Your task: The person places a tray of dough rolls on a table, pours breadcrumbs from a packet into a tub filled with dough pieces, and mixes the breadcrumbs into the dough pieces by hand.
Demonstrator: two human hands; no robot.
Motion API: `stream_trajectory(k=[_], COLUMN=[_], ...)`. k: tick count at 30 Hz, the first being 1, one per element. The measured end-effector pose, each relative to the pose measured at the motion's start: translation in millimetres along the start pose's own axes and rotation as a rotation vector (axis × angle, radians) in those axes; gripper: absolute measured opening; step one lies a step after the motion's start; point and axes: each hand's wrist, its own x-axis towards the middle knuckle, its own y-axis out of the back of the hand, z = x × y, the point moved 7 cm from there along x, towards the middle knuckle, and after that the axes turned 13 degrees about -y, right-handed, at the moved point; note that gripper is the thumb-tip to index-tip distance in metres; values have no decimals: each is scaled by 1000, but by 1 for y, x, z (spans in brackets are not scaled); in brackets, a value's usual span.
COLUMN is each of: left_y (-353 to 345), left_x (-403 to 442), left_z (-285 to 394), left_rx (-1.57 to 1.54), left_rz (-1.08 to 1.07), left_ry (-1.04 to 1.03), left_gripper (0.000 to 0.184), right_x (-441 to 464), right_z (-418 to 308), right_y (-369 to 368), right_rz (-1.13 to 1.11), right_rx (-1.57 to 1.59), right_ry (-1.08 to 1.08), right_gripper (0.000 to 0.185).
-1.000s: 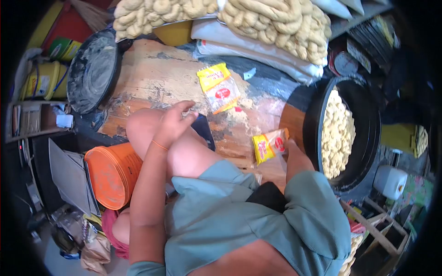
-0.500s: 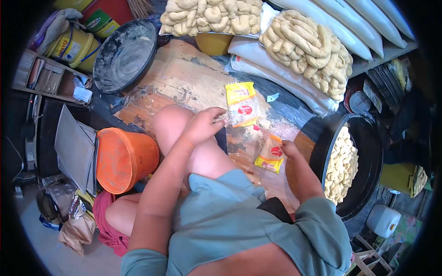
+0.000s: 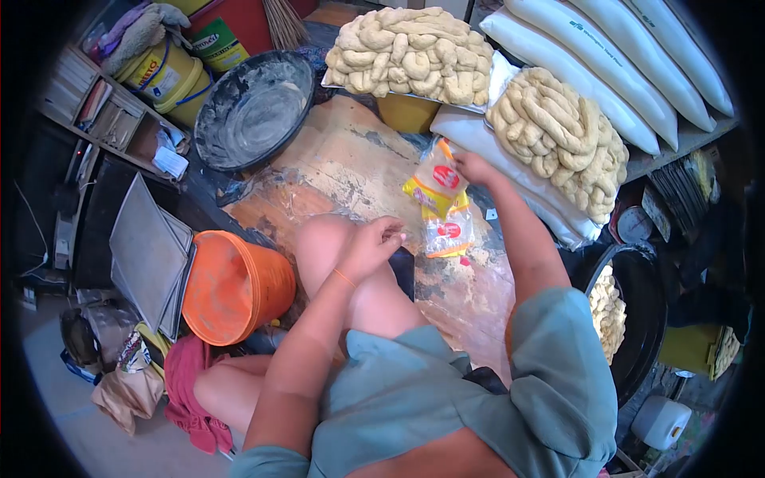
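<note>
My right hand [image 3: 476, 168] reaches forward and grips the edge of a yellow-and-clear plastic packet [image 3: 442, 177] with a red label. This packet hangs partly over a second similar packet [image 3: 449, 231], which lies flat on the worn wooden board [image 3: 327, 183]. My left hand [image 3: 372, 248], with a thin orange band at the wrist, rests by my knee. Its fingers are loosely bent, apart from the thumb, and I see nothing held in them.
Twisted dough pieces are heaped on trays [image 3: 410, 52] [image 3: 558, 135] ahead, near white sacks [image 3: 590, 52]. At the right, a black basin [image 3: 641, 319] holds dough pieces [image 3: 606, 311]. A floury black basin [image 3: 253, 107] and an orange bucket [image 3: 239, 287] stand at the left.
My right hand has moved forward with the packet, from near the right basin to above the other packet. My left hand stays by my knee. The view has shifted slightly.
</note>
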Motion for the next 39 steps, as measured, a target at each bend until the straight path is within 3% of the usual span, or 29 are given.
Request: stream_trajectory(k=[4, 7, 10, 12, 14, 17, 22, 26, 29, 32, 35, 36, 38, 39], left_y=[4, 5, 6, 4, 3, 0, -29, -55, -70, -76, -70, -57, -19, 9], left_x=[1, 7, 8, 12, 15, 17, 22, 17, 8, -10, -27, -32, -52, -67], left_z=[-8, -9, -11, -15, -15, -14, 2, 22, 38, 61, 67, 81, 111, 121], left_rx=[-83, -81, -77, -116, -96, -14, -35, 14, 35, -36, -106, -77, -13, 173], left_rz=[16, 33, 21, 21, 10, -40, -121, -185, -247, -271, -271, -189, 23, 130], left_ry=[50, 35, 48, 53, 72, 72, 15, -51, -79, -49, -71, -162, -356, -490], left_gripper=[32, 31, 31, 31, 30, 29, 29, 27, 26, 27, 27, 27, 27, 28], right_x=[77, 88, 89, 68, 14, -100, -308, -452, -509, -511, -501, -489, -452, -427], right_z=[-33, -25, -11, -10, -10, 12, 130, 176, 172, 206, 180, 156, 127, 127], right_y=[8, 32, 22, 8, 0, 25, 55, 11, -16, -30, -23, -17, -47, -76], right_rz=[22, 468, 340, 265, 269, 408, 767, 610, 409, 520, 607, 596, 544, 260], right_rx=[-98, 86, 455, 304, 143, -63, -315, -319, -106, -126, -488, -602, -696, -450], right_ry=[58, -211, -361, -258, -164, -257, -847, -1215, -1236, -1095, -1050, -1030, -707, -638], right_gripper=[24, 23, 25, 26, 27, 43, 81, 101, 97, 91, 92, 93, 90, 85])
